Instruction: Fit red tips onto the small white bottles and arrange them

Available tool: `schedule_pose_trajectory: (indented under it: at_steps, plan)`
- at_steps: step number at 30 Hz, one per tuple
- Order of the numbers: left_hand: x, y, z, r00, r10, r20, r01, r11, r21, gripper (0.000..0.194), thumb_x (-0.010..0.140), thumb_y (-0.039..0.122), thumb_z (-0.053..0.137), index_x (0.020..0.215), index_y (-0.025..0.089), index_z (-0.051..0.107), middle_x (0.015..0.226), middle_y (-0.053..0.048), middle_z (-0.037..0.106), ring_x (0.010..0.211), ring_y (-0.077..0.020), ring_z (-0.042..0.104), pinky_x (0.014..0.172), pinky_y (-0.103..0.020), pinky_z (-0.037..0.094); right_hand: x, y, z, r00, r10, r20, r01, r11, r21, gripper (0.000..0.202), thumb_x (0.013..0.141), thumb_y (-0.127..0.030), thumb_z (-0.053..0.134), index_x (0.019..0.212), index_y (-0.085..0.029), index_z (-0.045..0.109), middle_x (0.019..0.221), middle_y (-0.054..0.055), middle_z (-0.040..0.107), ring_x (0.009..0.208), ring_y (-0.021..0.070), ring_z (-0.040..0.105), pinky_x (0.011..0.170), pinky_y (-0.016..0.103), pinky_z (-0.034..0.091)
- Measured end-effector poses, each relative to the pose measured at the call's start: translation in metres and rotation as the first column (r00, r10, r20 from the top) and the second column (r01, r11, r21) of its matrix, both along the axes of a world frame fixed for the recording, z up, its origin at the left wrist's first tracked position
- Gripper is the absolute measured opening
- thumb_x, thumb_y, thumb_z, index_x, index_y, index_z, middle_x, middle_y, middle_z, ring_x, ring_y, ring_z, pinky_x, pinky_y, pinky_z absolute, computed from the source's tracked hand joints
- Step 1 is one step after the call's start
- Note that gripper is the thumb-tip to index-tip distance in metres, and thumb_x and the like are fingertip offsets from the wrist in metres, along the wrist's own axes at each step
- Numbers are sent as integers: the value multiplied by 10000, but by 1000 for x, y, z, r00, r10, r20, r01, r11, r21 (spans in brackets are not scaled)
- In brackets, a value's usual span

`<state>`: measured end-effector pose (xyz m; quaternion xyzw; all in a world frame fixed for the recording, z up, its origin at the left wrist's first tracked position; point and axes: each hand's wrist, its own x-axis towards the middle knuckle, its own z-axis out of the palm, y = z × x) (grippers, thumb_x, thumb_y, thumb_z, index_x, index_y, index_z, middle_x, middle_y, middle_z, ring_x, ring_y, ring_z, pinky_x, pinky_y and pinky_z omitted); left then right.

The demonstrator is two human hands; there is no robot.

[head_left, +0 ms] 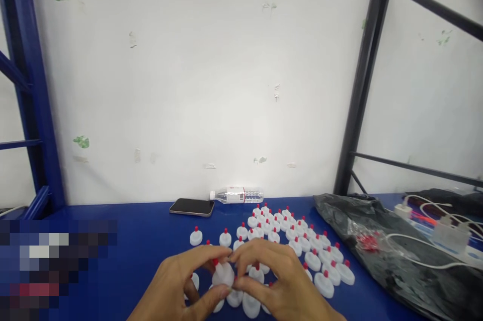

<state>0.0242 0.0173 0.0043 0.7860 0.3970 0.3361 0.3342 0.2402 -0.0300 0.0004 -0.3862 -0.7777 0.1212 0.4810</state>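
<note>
A white plastic cap (pixel 223 275) with a red tip is tilted between my two hands. My left hand (pixel 181 281) grips it from the left, thumb below and index finger above. From the right, my right hand (pixel 281 270) closes its curled fingers and thumb at the cap's edge; its exact contact is partly hidden. Beneath and around both hands stand many similar white caps with red tips, among them one white cap (pixel 251 305) just under the fingers.
More red-tipped caps (pixel 313 260) spread across the blue table (pixel 124 250). A phone (pixel 191 207) and a clear bottle (pixel 241 195) lie by the wall. On the right, a black plastic bag (pixel 381 260) carries a small bag of red pieces (pixel 368 241) and a white cable (pixel 422 259).
</note>
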Motion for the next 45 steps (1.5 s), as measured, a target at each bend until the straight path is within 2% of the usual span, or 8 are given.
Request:
schedule_pose_trajectory:
  at_steps: [4, 6, 9, 15, 20, 24, 32, 45]
  plan:
    - [-22, 23, -6, 952, 188, -242, -109, 946, 304, 403, 948, 412, 548, 1330, 358, 664, 1244, -1, 738, 550, -108, 631, 701, -273, 591, 13, -1, 3, 978, -190, 83, 180, 977, 113, 135, 996, -135, 637, 985, -270, 642, 1168, -7, 695, 1038, 144, 688, 901, 243, 500]
    - [-38, 38, -12, 858, 319, -402, -147, 903, 403, 466, 977, 313, 447, 1416, 348, 598, 1358, -40, 684, 899, -213, 732, 926, -370, 577, 24, 0, 5, 953, -290, 86, 274, 949, 157, 112, 1040, -196, 570, 1017, -284, 634, 1202, 4, 674, 1069, 161, 669, 900, 270, 492]
    - [-59, 57, -30, 795, 333, -508, -145, 916, 374, 568, 905, 187, 446, 1439, 305, 599, 1361, -97, 682, 1241, -326, 654, 1053, -511, 511, 49, 3, 9, 898, -435, 64, 416, 888, 196, 112, 1059, -296, 535, 1050, -300, 646, 1183, 9, 684, 1041, 184, 662, 876, 298, 493]
    - [-78, 71, -65, 745, 281, -605, -144, 953, 265, 637, 856, 126, 493, 1452, 326, 598, 1423, -83, 677, 1391, -322, 567, 1141, -506, 460, 124, 10, 2, 685, -709, 167, 721, 693, -13, 341, 1007, -534, 463, 1112, -284, 670, 1083, 47, 746, 965, 261, 692, 877, 375, 509]
    - [-74, 56, -52, 708, 240, -664, -162, 970, 178, 596, 958, 341, 498, 1552, 296, 482, 1584, -98, 535, 1463, -344, 489, 1216, -561, 375, 169, 11, -13, 630, -723, 284, 771, 626, -116, 489, 1024, -590, 332, 978, -271, 700, 1063, 72, 791, 1030, 306, 716, 908, 404, 498]
    - [-72, 45, -40, 588, 198, -784, -168, 978, 121, 637, 981, 275, 490, 1605, 236, 369, 1650, -126, 426, 1525, -317, 387, 1257, -514, 313, 186, 11, -24, 552, -751, 362, 830, 533, -162, 492, 1021, -584, 325, 957, -270, 699, 993, 78, 804, 958, 322, 742, 810, 392, 503]
    - [-43, 54, -54, 698, 203, -687, -38, 968, 247, 615, 879, 55, 424, 1420, 263, 628, 1386, -131, 691, 1296, -313, 656, 1074, -459, 525, 191, 11, -38, 515, -715, 473, 856, 453, -249, 390, 1007, -516, 445, 911, -269, 733, 884, 76, 811, 816, 289, 756, 721, 359, 483]
    - [-31, 49, -52, 695, 166, -700, 17, 969, 246, 589, 891, 70, 395, 1394, 250, 643, 1248, -140, 704, 1083, -284, 729, 959, -439, 564, 193, 10, -35, 487, -683, 544, 873, 384, -300, 331, 1030, -465, 457, 1012, -266, 720, 1000, 62, 821, 890, 278, 761, 787, 376, 486]
